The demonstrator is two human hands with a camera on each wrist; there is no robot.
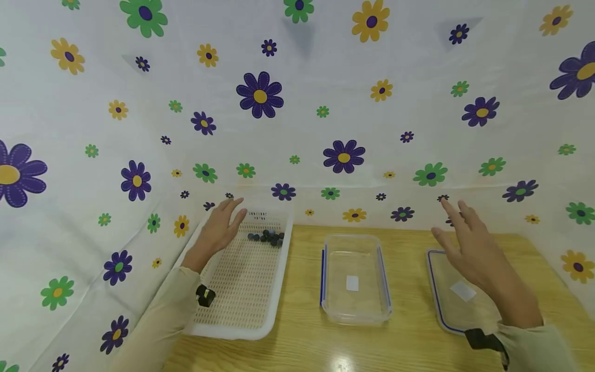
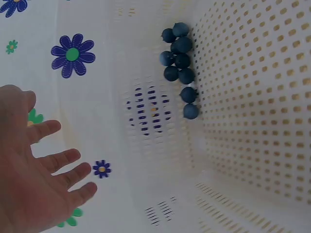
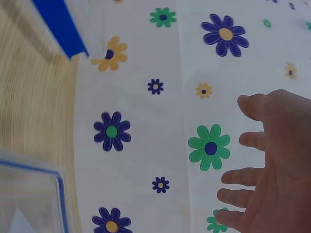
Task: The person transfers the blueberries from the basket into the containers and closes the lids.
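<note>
Inside the white slotted basket [image 1: 241, 289] lie small, round, dark-blue berries [image 2: 182, 61].

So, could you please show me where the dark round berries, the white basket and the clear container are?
Dark round berries [image 2: 182, 60]: left wrist view, on one berry in the cluster.
White basket [image 1: 241, 279]: head view, on its perforated floor.
Clear container [image 1: 341, 276]: head view, on its transparent floor.

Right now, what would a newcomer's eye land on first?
Probably the white sheet with purple, green and yellow flowers, filling the background. Next, the cluster of dark blue, berry-like balls at the far end of the white, perforated plastic basket, on the left. Then the clear, rectangular container, between the basket and the blue-edged clear lid on the right.
</note>
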